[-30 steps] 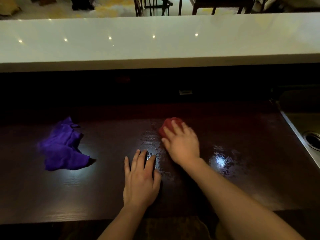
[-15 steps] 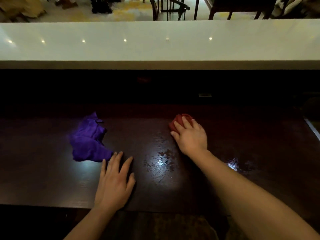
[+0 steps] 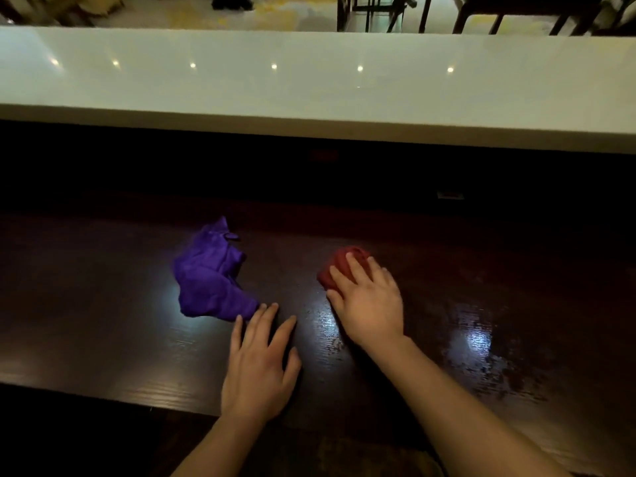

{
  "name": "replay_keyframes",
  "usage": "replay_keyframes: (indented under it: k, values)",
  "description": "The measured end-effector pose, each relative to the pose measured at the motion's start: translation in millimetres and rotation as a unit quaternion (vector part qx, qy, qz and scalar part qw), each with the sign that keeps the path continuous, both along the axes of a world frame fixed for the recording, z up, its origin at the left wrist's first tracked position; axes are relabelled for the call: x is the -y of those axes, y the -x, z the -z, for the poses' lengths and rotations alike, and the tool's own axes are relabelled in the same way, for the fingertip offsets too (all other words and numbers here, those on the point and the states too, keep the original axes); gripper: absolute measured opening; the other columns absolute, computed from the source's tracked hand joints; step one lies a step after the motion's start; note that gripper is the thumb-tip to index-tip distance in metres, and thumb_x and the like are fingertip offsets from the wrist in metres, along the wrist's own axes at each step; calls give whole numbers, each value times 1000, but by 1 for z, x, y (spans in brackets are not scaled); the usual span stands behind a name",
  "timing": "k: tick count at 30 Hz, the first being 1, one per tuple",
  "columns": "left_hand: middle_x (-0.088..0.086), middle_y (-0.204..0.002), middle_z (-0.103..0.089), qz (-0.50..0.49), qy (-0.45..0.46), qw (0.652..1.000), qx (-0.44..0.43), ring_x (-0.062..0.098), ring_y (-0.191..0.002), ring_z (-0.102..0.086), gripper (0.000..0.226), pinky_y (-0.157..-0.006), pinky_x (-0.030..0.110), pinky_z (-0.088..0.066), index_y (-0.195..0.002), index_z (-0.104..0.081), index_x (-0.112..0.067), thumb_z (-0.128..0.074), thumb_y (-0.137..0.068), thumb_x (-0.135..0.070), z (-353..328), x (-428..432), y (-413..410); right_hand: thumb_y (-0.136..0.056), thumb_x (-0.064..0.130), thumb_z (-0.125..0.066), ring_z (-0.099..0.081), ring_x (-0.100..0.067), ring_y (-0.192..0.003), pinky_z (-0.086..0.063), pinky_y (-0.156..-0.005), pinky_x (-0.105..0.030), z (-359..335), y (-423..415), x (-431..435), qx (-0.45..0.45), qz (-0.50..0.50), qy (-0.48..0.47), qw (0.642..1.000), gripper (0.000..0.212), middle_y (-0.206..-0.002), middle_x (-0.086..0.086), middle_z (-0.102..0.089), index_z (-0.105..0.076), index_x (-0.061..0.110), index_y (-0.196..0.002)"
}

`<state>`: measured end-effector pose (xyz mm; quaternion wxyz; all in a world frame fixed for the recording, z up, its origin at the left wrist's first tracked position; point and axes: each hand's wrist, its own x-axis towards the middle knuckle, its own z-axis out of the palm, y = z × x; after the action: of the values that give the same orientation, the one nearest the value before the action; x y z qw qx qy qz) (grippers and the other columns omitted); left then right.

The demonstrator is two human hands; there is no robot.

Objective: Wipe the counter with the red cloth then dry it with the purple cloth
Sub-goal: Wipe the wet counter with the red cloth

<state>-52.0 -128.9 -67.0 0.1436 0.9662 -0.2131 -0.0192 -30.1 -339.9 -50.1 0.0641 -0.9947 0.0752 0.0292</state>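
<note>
A bunched red cloth (image 3: 340, 265) lies on the dark wooden counter (image 3: 103, 321), pressed down under the fingers of my right hand (image 3: 370, 301). A crumpled purple cloth (image 3: 210, 280) rests left of centre on the same counter. My left hand (image 3: 261, 366) lies flat on the wood with fingers spread, its fingertips just touching the purple cloth's near corner. Wet streaks glisten on the counter to the right of my right hand.
A raised white bar top (image 3: 309, 80) runs across the back, above a dark recess. Chair legs (image 3: 371, 12) stand on the floor beyond it. The counter's front edge (image 3: 103, 395) runs close below my left hand.
My view has swung left, so the sink is out of sight. My right hand has slid the red cloth toward the purple cloth, and my left hand now reaches the purple cloth's corner.
</note>
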Motion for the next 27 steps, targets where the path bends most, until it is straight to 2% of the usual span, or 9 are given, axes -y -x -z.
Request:
replay_keyframes:
  k: [4, 6, 8, 11, 13, 19, 21, 25, 27]
  values:
    - [11, -144, -49, -12, 9, 1000, -1, 27, -140, -36, 51, -117, 55, -18, -130, -57, -21, -45, -84, -38, 3, -2, -1, -94, 55, -40, -39, -31, -139, -33, -113, -49, 18, 59, -20, 42, -164, -7, 986, 46, -153, 3, -42, -49, 41, -136]
    - [11, -144, -48, -10, 6, 1000, 0, 27, -140, -36, 51, -117, 55, -18, -131, -56, -22, -45, -84, -39, 4, -2, -1, -94, 57, -43, -42, -28, -137, -35, -111, -48, 20, 65, -2, 44, -188, -2, 981, 44, -152, 5, -43, -49, 41, -135]
    - [11, -145, -48, -8, 8, 1000, 2, 28, -140, -36, 50, -117, 55, -18, -131, -56, -21, -46, -85, -38, 5, -1, -1, -95, 56, -42, -43, -30, -137, -34, -112, -47, 17, 37, 16, 34, -144, 19, 989, 45, -152, 3, -44, -51, 41, -136]
    - [11, -144, -49, -10, 9, 1000, 7, 28, -139, -37, 49, -117, 55, -18, -129, -57, -20, -45, -85, -37, 2, -1, 0, -97, 58, -36, -27, -31, -145, -22, -118, -47, 4, -28, 16, 4, 2, -6, 1000, 49, -160, 4, -31, -42, 42, -143]
    - [12, -143, -50, -13, 13, 1000, 12, 29, -138, -39, 50, -116, 56, -20, -128, -59, -19, -45, -84, -37, 0, 0, 1, -97, 58, -34, -21, -32, -147, -18, -119, -47, 4, -49, -1, -4, 24, -2, 1000, 50, -161, 4, -26, -37, 43, -145]
    - [12, -141, -52, -15, 28, 999, 25, 28, -137, -40, 44, -117, 54, -20, -117, -61, -14, -46, -82, -35, 6, -1, 1, -93, 59, -40, -42, -30, -136, -34, -112, -49, 18, 24, -10, 39, -218, -9, 975, 46, -150, 4, -45, -49, 42, -135]
    - [11, -142, -51, -18, 34, 999, 29, 27, -138, -39, 41, -117, 53, -18, -115, -60, -15, -46, -83, -36, 7, -1, 0, -94, 58, -40, -46, -31, -134, -35, -112, -49, 17, 13, 28, 27, -181, 15, 983, 46, -150, 2, -47, -52, 40, -135]
    - [10, -143, -50, -16, 31, 999, 31, 27, -139, -37, 42, -117, 54, -18, -117, -60, -15, -45, -84, -36, 6, -1, 1, -96, 58, -39, -30, -30, -143, -25, -117, -44, 1, -25, 74, -13, 60, 11, 998, 51, -159, 3, -33, -44, 40, -143]
    - [11, -143, -50, -14, 27, 999, 28, 27, -139, -37, 42, -117, 54, -18, -118, -59, -16, -44, -85, -37, 5, -1, 1, -95, 58, -41, -31, -32, -143, -27, -116, -45, 4, -7, 57, 3, 66, 7, 998, 50, -158, 2, -34, -45, 41, -142]
